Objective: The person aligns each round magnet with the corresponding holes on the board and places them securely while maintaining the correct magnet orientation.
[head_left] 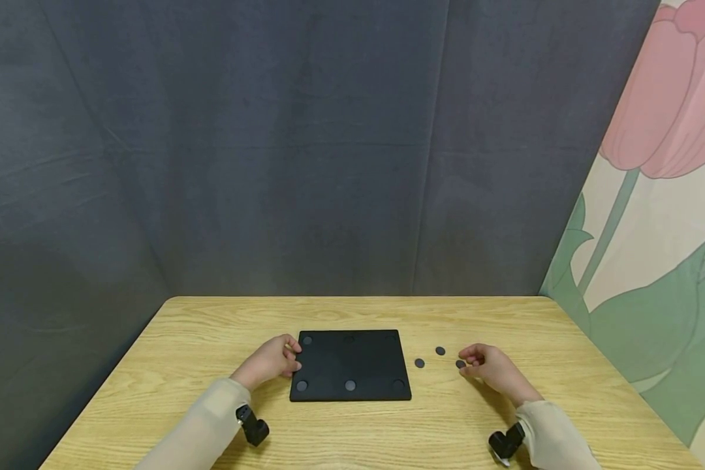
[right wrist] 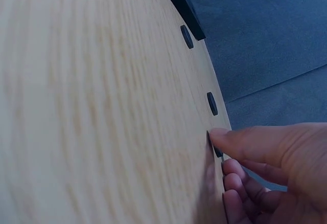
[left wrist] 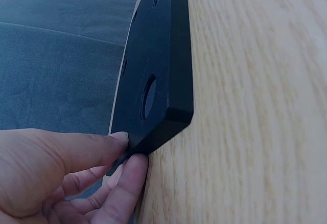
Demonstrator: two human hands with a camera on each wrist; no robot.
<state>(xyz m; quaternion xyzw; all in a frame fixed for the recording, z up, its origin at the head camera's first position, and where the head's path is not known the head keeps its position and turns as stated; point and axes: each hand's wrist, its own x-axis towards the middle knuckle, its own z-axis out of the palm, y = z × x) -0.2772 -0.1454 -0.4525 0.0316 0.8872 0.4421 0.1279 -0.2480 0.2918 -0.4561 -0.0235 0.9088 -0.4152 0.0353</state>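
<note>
A flat black board [head_left: 352,365] with round recesses along its long sides lies on the table. Grey discs fill three recesses, among them the lower middle disc [head_left: 350,386]; the other recesses look darker. At the board's left edge, my left hand [head_left: 272,358] holds on with thumb and fingertips; the left wrist view shows them close to the corner. Right of the board, my right hand [head_left: 493,370] has its thumb and curled fingers around a small dark disc [head_left: 461,363] at table level. In the right wrist view, the thumb partly hides this disc [right wrist: 218,151].
Two more loose discs lie between the board and my right hand: one nearer the board [head_left: 420,363], one farther back [head_left: 440,350]. The wooden table [head_left: 352,431] ends at a dark curtain [head_left: 305,163]. A tulip-patterned wall [head_left: 652,261] stands on the right.
</note>
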